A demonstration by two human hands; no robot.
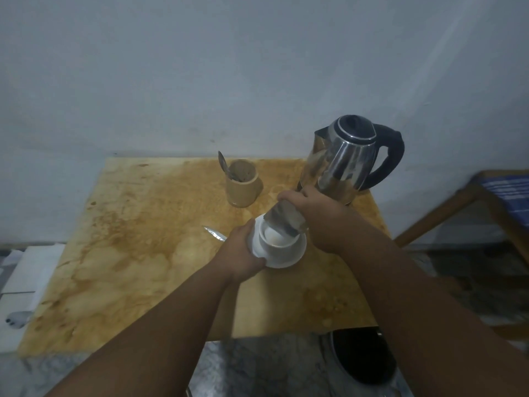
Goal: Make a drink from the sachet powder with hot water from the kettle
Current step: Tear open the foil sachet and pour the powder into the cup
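A white cup (276,244) stands on a white saucer (289,259) on the stained wooden table (128,253). My right hand (317,216) holds a silvery sachet (282,220) tipped mouth-down over the cup. Pale powder lies inside the cup. My left hand (243,250) grips the left edge of the saucer. A steel kettle (340,164) with a black lid and black handle stands behind my right hand, at the table's back right corner. A torn silvery strip (214,233) lies on the table just left of my left hand.
A wooden holder (242,183) with a spoon in it stands behind the cup. White boxes (25,279) sit left of the table. A wooden chair (472,207) is at the right. A dark round object (360,356) rests on the floor below the table's near edge.
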